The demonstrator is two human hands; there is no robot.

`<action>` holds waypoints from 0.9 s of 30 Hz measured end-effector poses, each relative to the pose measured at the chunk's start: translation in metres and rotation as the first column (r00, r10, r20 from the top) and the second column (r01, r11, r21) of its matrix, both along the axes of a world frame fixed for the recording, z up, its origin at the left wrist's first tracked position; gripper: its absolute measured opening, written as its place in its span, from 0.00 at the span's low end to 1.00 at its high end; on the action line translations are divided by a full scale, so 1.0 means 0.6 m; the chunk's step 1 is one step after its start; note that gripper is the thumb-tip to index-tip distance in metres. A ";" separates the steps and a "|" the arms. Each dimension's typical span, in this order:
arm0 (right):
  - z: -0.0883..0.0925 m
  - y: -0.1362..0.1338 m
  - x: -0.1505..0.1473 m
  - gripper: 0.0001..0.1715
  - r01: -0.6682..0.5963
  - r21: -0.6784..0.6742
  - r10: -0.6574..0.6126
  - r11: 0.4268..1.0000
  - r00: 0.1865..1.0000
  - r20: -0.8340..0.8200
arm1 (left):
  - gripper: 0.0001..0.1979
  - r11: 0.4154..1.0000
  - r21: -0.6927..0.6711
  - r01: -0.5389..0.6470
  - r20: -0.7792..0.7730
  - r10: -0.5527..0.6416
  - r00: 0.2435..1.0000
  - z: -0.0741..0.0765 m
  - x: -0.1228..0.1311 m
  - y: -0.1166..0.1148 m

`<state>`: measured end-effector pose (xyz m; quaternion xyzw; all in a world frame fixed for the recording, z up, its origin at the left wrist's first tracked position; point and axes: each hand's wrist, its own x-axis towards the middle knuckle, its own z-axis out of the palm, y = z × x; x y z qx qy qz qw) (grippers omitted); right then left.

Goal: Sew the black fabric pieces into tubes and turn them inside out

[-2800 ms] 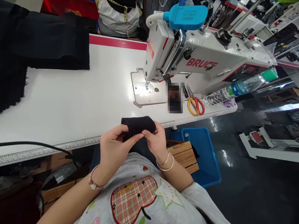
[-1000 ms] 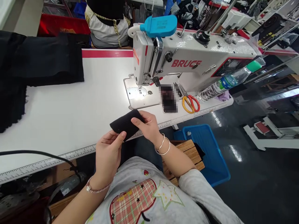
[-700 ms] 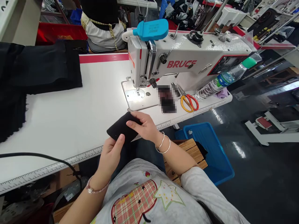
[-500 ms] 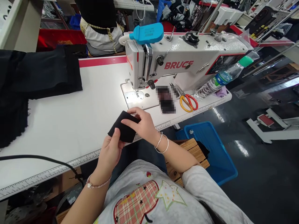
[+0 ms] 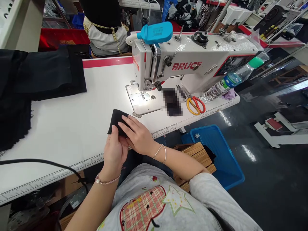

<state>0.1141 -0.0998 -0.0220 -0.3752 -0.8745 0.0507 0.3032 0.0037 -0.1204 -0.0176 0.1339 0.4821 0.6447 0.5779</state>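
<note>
A small piece of black fabric [image 5: 116, 120] sits between my hands, just above the white table's front edge. My left hand [image 5: 115, 150] supports it from below and the near side, with the thumb raised against it. My right hand [image 5: 136, 134] lies across it from the right, fingers resting on the cloth and hiding part of it. The presser foot of a white BRUCE sewing machine [image 5: 187, 61] lies a little beyond the fabric, to the right.
Folded black cloth [image 5: 43, 73] lies at the table's left. Orange-handled scissors [image 5: 195, 106], a blurred dark object [image 5: 172, 102] and a water bottle [image 5: 228, 81] sit near the machine. A blue tray [image 5: 216, 154] and wooden stool [image 5: 192, 158] stand right, below the table.
The black fabric has gone from a rolled, folded shape to a flatter piece and has shifted left. My right hand has slid left over it, and the view has turned slightly.
</note>
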 end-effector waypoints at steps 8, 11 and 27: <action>-0.012 0.025 0.005 0.24 -0.009 0.010 0.008 1.000 0.994 0.112 | 0.15 1.000 0.004 0.010 0.003 -0.010 1.000 0.014 0.004 0.001; -0.017 0.031 0.016 0.23 -0.026 0.019 0.023 0.999 0.988 0.156 | 0.14 0.994 0.001 0.105 -0.008 -0.105 0.994 0.011 -0.010 -0.004; -0.060 0.048 0.037 0.28 -0.075 0.010 0.069 0.997 0.962 0.264 | 0.13 0.894 -0.245 0.375 -0.733 -0.424 0.531 -0.032 -0.097 -0.037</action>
